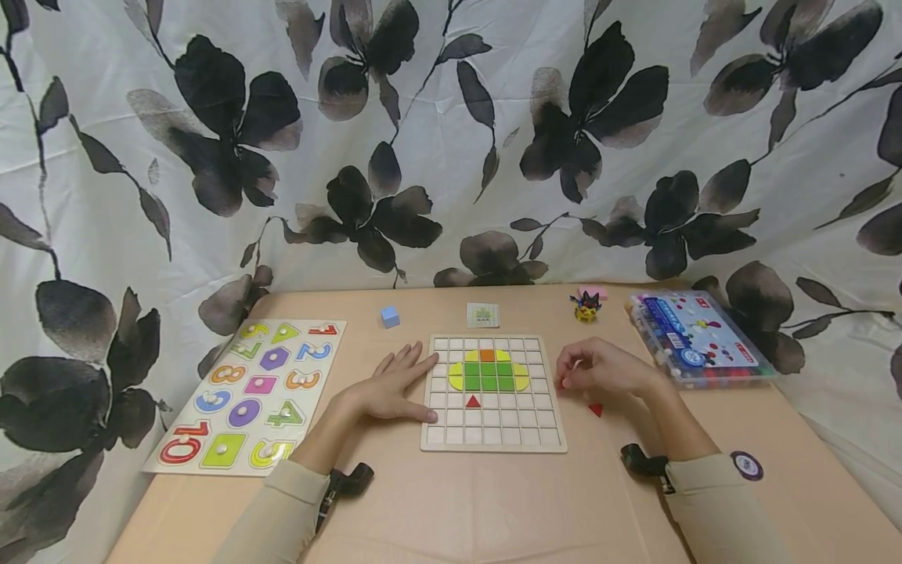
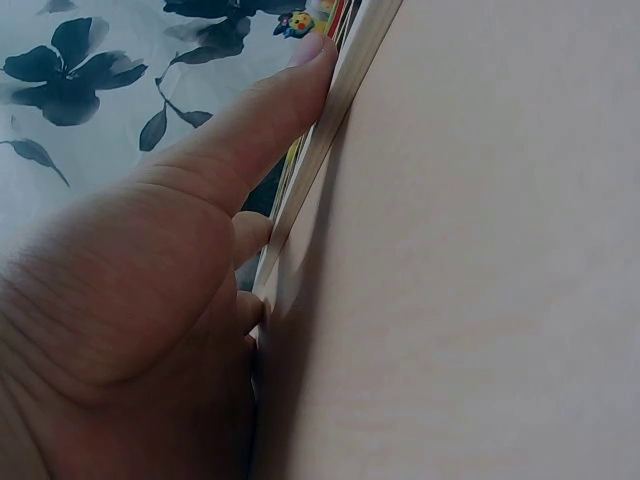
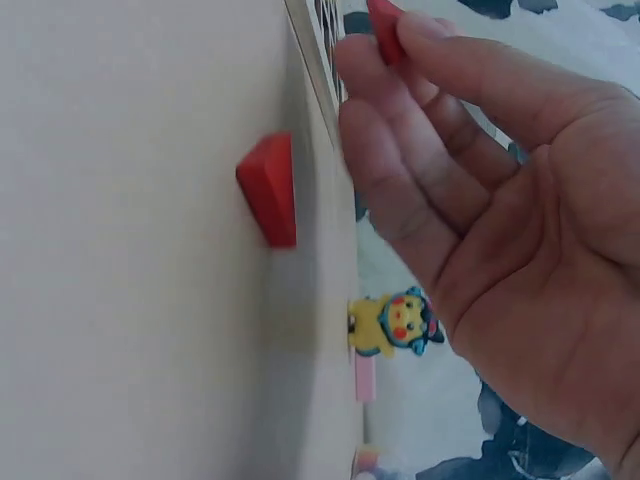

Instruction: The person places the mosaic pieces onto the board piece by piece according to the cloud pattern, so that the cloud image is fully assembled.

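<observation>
A pale grid board lies on the table with green square tiles, yellow rounded corner tiles and an orange tile grouped in its upper half. Below the green ones sits a red triangle. My left hand rests at the board's left edge, fingers spread, with the thumb on its rim. Just right of the board, my right hand pinches a small red block between thumb and index finger. Another red triangular block lies on the table beneath that hand.
A number-and-shape sheet lies at the left. Along the back are a blue cube, a small pattern card and a yellow-and-black figurine. A clear plastic case stands back right, and a round dark sticker is near the right sleeve.
</observation>
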The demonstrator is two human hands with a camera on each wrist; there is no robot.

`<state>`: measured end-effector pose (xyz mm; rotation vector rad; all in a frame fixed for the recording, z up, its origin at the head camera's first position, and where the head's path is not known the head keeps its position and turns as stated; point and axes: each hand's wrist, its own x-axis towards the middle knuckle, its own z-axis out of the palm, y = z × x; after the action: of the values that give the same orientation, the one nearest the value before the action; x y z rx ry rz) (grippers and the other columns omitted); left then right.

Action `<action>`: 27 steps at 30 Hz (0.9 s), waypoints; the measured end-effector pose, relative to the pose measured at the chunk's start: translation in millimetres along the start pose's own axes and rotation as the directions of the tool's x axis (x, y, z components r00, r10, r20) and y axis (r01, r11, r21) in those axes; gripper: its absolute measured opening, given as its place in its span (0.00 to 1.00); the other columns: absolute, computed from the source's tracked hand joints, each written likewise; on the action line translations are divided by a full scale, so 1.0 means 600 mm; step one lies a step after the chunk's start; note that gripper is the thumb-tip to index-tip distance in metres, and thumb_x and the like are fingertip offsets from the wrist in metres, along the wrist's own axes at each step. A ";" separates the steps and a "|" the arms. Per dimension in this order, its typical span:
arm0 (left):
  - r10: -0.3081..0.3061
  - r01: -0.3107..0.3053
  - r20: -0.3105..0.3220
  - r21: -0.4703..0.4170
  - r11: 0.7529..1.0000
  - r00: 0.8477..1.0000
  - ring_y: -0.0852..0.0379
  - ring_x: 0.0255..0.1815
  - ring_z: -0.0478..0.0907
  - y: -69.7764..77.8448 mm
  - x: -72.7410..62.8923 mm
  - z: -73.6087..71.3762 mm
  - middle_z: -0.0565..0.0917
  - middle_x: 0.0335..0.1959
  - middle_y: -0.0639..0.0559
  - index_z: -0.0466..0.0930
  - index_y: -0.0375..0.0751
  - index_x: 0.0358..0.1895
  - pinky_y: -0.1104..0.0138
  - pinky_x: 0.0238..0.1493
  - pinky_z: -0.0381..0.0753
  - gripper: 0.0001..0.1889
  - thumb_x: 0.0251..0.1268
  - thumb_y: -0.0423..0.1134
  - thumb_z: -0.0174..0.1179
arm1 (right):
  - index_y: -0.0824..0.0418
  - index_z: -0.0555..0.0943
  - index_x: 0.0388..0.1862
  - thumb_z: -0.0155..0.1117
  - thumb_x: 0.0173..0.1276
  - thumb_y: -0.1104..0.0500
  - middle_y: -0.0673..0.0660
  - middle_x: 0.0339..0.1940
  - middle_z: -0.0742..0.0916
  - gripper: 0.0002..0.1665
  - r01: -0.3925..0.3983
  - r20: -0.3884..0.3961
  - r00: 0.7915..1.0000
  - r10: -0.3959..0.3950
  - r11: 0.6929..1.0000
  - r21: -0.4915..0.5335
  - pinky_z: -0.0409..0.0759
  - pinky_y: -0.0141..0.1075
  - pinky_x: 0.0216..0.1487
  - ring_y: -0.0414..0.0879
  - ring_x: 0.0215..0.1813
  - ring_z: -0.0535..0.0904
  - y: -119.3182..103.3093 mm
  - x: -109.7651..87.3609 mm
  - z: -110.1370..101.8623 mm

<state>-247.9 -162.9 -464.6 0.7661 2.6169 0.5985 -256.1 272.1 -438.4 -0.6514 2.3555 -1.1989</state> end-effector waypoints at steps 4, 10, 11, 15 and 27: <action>-0.001 0.001 0.002 -0.001 1.000 1.000 0.44 0.88 0.26 -0.001 0.001 0.000 0.33 0.88 0.43 0.45 0.57 0.86 0.45 0.85 0.27 0.60 0.56 0.74 0.67 | 0.60 0.88 0.43 0.71 0.69 0.65 0.55 0.41 0.90 0.05 0.023 -0.069 0.997 -0.025 0.999 -0.035 0.80 0.34 0.44 0.53 0.46 0.80 -0.011 0.007 0.008; -0.003 0.003 -0.003 -0.006 1.000 1.000 0.45 0.88 0.26 -0.001 0.001 0.000 0.33 0.88 0.44 0.45 0.58 0.86 0.45 0.85 0.27 0.60 0.55 0.74 0.67 | 0.63 0.89 0.49 0.74 0.66 0.66 0.54 0.43 0.91 0.13 0.065 -0.153 0.985 -0.074 0.996 -0.058 0.82 0.30 0.48 0.50 0.44 0.82 -0.028 0.015 0.019; -0.004 0.004 -0.003 -0.007 1.000 1.000 0.45 0.88 0.26 -0.001 0.001 0.000 0.33 0.88 0.44 0.45 0.58 0.86 0.46 0.85 0.27 0.60 0.55 0.74 0.67 | 0.63 0.89 0.50 0.75 0.65 0.66 0.54 0.42 0.91 0.14 0.071 -0.163 0.983 -0.081 0.995 -0.064 0.83 0.30 0.46 0.50 0.42 0.82 -0.031 0.017 0.021; -0.001 0.001 -0.003 -0.006 1.000 1.000 0.44 0.88 0.27 -0.001 0.001 0.000 0.34 0.88 0.43 0.46 0.57 0.86 0.45 0.85 0.28 0.60 0.55 0.74 0.67 | 0.62 0.89 0.50 0.76 0.65 0.66 0.52 0.41 0.91 0.14 0.075 -0.181 0.980 -0.087 0.995 -0.071 0.83 0.30 0.43 0.50 0.40 0.82 -0.046 0.027 0.037; 0.000 0.000 -0.001 -0.003 1.000 1.000 0.44 0.88 0.27 0.000 0.001 0.000 0.34 0.88 0.43 0.45 0.57 0.86 0.45 0.85 0.28 0.59 0.56 0.73 0.67 | 0.67 0.88 0.49 0.76 0.64 0.67 0.54 0.38 0.91 0.14 0.172 -0.127 0.976 -0.177 0.984 -0.051 0.84 0.29 0.41 0.45 0.37 0.83 -0.085 0.064 0.092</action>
<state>-248.2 -162.6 -464.7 0.7654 2.6162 0.6035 -245.7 188.7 -432.0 -0.8315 2.4783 -1.3080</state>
